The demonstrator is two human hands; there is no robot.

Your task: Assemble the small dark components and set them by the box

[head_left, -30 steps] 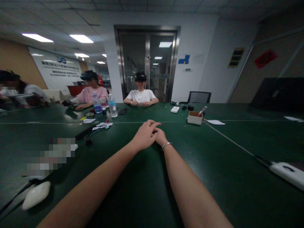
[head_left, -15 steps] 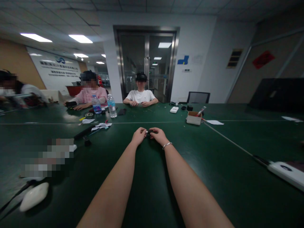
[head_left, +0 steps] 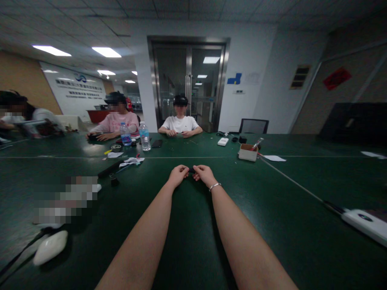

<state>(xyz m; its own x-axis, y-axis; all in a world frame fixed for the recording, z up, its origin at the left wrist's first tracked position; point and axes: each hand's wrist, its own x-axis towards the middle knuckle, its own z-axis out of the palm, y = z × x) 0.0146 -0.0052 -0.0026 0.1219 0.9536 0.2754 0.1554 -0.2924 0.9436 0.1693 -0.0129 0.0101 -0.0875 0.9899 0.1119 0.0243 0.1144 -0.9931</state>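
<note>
Both arms stretch forward over the dark green table [head_left: 193, 241]. Between my fingertips is a small dark object [head_left: 191, 170], too small to name. My left hand [head_left: 179, 176] pinches its left end with thumb and fingers. At its right end, my right hand [head_left: 204, 175] has its fingers closed on the same object, and a silver bracelet [head_left: 215, 186] circles that wrist. Much of the object is hidden by the fingers.
A small open box [head_left: 248, 153] holding pens stands ahead to the right. Two water bottles [head_left: 144, 137] are at the far left, near paper scraps [head_left: 132, 162]. A white mouse [head_left: 51, 247] lies near left, a white device [head_left: 364, 223] at right. Several people sit opposite.
The view has shifted slightly, moving everything a little right and down. A shiny bit showing at my left fingertips earlier is out of sight now; both hands still hold the dark object.
</note>
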